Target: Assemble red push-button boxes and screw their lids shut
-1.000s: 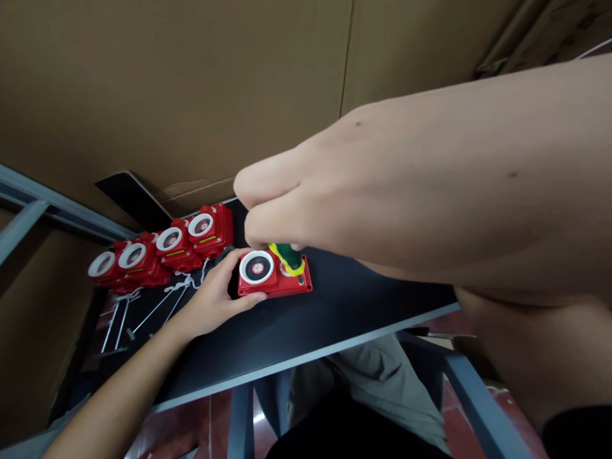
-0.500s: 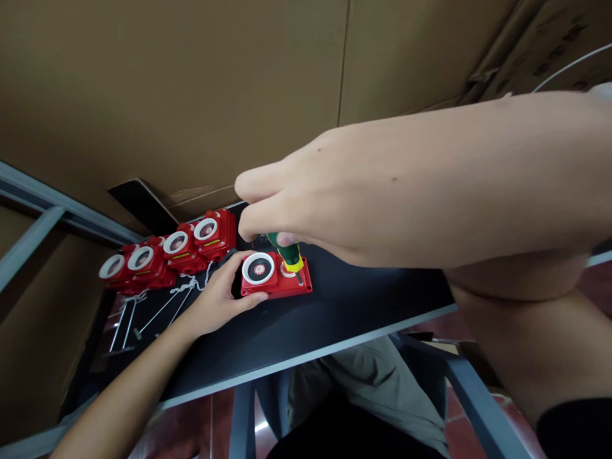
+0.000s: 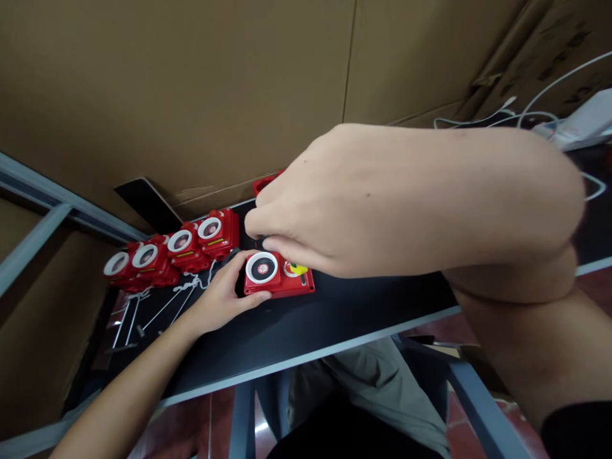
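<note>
A red box-shaped device (image 3: 294,290) with a white-rimmed round window lies on the black table (image 3: 335,319). My left hand (image 3: 227,293) grips its left end, thumb at the front and fingers behind. Above its right end, my right hand (image 3: 306,217) is closed around a screwdriver (image 3: 299,269). Only the yellow collar and a bit of the shaft show below the hand; the green handle is now hidden. The shaft points down at the right part of the device. Whether the tip sits on a screw I cannot tell.
Several similar red devices (image 3: 189,248) stand in a row at the left, with white cords and thin metal rods (image 3: 162,312) before them. A dark flat panel (image 3: 148,204) leans on the cardboard wall (image 3: 191,83). White cables (image 3: 526,118) lie at the right rear.
My right hand has turned and its forearm has dropped, hiding the screwdriver's green handle. A red part behind the hand and the cables at right now show. My left hand keeps its grip.
</note>
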The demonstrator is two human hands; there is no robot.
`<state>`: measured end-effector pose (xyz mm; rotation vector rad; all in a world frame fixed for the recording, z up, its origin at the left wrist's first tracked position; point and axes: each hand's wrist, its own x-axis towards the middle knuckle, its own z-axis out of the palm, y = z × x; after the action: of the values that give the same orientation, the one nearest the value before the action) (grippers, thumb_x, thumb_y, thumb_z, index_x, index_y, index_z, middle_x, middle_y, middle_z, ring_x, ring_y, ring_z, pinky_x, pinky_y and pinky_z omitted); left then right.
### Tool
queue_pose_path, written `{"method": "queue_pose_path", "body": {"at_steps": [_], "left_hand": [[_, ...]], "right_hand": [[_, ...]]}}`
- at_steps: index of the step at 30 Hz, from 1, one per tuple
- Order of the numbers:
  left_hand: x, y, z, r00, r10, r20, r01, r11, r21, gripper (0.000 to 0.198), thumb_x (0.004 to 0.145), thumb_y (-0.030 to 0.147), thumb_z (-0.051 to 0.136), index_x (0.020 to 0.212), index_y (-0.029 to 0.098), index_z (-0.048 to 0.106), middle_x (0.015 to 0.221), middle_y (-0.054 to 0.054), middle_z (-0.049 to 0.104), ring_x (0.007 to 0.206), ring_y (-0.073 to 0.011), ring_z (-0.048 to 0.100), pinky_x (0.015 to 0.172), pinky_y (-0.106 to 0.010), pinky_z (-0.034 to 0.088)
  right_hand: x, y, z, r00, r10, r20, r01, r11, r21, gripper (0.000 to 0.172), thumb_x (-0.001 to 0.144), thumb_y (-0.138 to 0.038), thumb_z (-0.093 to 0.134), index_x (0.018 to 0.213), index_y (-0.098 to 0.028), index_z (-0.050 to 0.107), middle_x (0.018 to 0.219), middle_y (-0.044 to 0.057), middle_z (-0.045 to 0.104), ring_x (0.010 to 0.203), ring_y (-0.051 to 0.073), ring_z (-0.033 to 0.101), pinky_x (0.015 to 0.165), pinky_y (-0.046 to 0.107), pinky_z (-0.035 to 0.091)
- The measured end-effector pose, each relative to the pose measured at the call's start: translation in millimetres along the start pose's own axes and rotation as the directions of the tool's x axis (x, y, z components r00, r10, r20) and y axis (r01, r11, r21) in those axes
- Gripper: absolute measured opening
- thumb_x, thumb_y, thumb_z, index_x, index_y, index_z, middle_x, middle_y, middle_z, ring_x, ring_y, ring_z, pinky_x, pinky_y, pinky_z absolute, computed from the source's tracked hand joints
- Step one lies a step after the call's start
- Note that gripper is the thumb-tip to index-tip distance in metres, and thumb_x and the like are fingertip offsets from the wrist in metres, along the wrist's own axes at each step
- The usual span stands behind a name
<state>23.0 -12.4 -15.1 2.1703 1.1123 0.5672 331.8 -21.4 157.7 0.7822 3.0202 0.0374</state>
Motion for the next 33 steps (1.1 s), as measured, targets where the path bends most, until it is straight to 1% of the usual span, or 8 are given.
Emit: {"method": "queue_pose_path", "body": {"at_steps": [5, 9, 16, 20, 24, 27, 30, 33], "left_hand": [[0, 2, 1.0, 1.0, -0.007, -0.001, 0.007, 1.0, -0.002, 0.07, 0.097, 0.062, 0.084, 0.149, 0.022, 0.061, 0.149, -0.013, 0.076, 0.135, -0.0357, 0.076, 0.118, -0.05, 0.062], [0, 4, 1.0, 1.0, -0.005, -0.005, 0.005, 1.0, -0.003, 0.069, 0.097, 0.06, 0.085, 0.15, 0.023, 0.061, 0.149, -0.013, 0.076, 0.135, -0.0362, 0.076, 0.119, -0.051, 0.062], [0, 1, 0.4, 1.0, 0.003, -0.005, -0.003, 1.0, 0.026, 0.068, 0.097, 0.061, 0.085, 0.148, 0.021, 0.062, 0.146, -0.014, 0.076, 0.131, -0.0365, 0.077, 0.115, -0.05, 0.063], [0, 1, 0.2, 1.0, -0.005, 0.003, 0.005, 0.999, 0.039, 0.07, 0.096, 0.06, 0.085, 0.148, 0.019, 0.061, 0.142, -0.014, 0.076, 0.128, -0.0343, 0.077, 0.114, -0.048, 0.063], [0, 5, -0.2, 1.0, -0.022, 0.003, 0.021, 0.999, 0.041, 0.068, 0.097, 0.059, 0.084, 0.148, 0.021, 0.06, 0.142, -0.013, 0.076, 0.126, -0.0328, 0.077, 0.114, -0.047, 0.063], [-1, 4, 0.0, 1.0, -0.016, -0.006, 0.016, 0.999, 0.05, 0.069, 0.097, 0.063, 0.083, 0.148, 0.022, 0.061, 0.146, -0.014, 0.076, 0.132, -0.0358, 0.076, 0.117, -0.05, 0.062], [-1, 3, 0.4, 1.0, -0.014, -0.005, 0.014, 0.999, 0.047, 0.071, 0.096, 0.065, 0.083, 0.148, 0.021, 0.061, 0.147, -0.015, 0.076, 0.137, -0.0383, 0.075, 0.119, -0.052, 0.062], [-1, 3, 0.7, 1.0, -0.008, -0.008, 0.008, 0.999, 0.039, 0.072, 0.096, 0.065, 0.084, 0.148, 0.021, 0.061, 0.147, -0.015, 0.076, 0.137, -0.0386, 0.075, 0.118, -0.051, 0.063]], "right_hand": [[8, -5, 0, 0.992, 0.06, -0.114, -0.075, 0.989, -0.129, 0.061, 0.123, -0.05, 0.031, 0.088, -0.016, 0.068, 0.086, 0.002, 0.07, 0.107, 0.016, 0.07, 0.093, 0.032, 0.055], [11, -6, 0, 0.983, 0.156, -0.099, -0.175, 0.96, -0.221, 0.049, 0.116, -0.049, 0.046, 0.086, -0.019, 0.069, 0.075, 0.003, 0.065, 0.09, 0.018, 0.07, 0.087, 0.035, 0.054], [-4, -6, 13, 0.967, 0.178, -0.184, -0.23, 0.918, -0.322, 0.057, 0.119, -0.063, 0.037, 0.098, -0.022, 0.072, 0.071, 0.002, 0.06, 0.061, 0.015, 0.052, 0.065, 0.037, 0.042], [-12, 5, 7, 0.983, 0.161, -0.092, -0.179, 0.956, -0.233, 0.07, 0.111, -0.082, 0.046, 0.108, -0.017, 0.073, 0.086, 0.0, 0.066, 0.077, 0.013, 0.061, 0.074, 0.032, 0.047], [-15, 27, -2, 0.991, -0.117, -0.067, 0.119, 0.993, 0.025, 0.048, 0.116, -0.056, 0.055, 0.133, -0.015, 0.073, 0.13, 0.0, 0.072, 0.108, 0.011, 0.066, 0.093, 0.029, 0.052], [-14, 37, -3, 0.968, -0.239, -0.083, 0.251, 0.948, 0.194, 0.03, 0.113, -0.034, 0.067, 0.139, -0.021, 0.074, 0.139, -0.002, 0.072, 0.113, 0.011, 0.066, 0.097, 0.031, 0.055], [-11, 36, -4, 0.973, -0.223, -0.066, 0.232, 0.944, 0.234, 0.023, 0.11, -0.021, 0.072, 0.131, -0.024, 0.078, 0.129, -0.005, 0.076, 0.107, 0.01, 0.066, 0.094, 0.029, 0.054], [-9, 30, -5, 0.99, -0.141, -0.006, 0.14, 0.97, 0.201, 0.019, 0.114, -0.029, 0.067, 0.126, -0.019, 0.078, 0.121, -0.005, 0.078, 0.105, 0.009, 0.066, 0.096, 0.029, 0.054]]}}
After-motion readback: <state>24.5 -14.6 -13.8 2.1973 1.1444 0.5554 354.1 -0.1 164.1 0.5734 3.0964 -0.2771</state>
